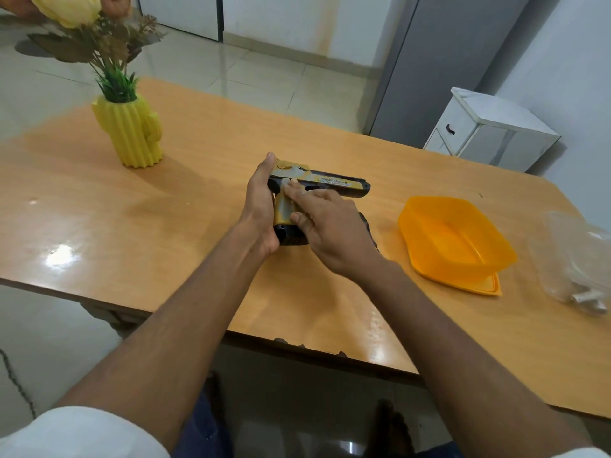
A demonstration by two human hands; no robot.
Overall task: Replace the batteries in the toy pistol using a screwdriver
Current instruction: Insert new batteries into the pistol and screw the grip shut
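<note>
A yellow and black toy pistol point(334, 183) lies on its side in the middle of the orange table point(185, 246), barrel pointing right. My left hand point(261, 206) grips the back of its grip and slide, thumb up along the rear. My right hand point(325, 226) rests on the pistol's grip with fingers extended, fingertips near the trigger area. A dark object, possibly the screwdriver point(368, 228), lies partly hidden behind my right hand. A clear plastic bag point(575, 259) with batteries point(590, 299) inside lies at the right edge.
An orange plastic bowl point(456, 239) sits on its lid to the right of the pistol. A yellow cactus-shaped vase point(132, 133) with flowers stands at the back left. A white cabinet point(489, 127) stands beyond the table's far right corner.
</note>
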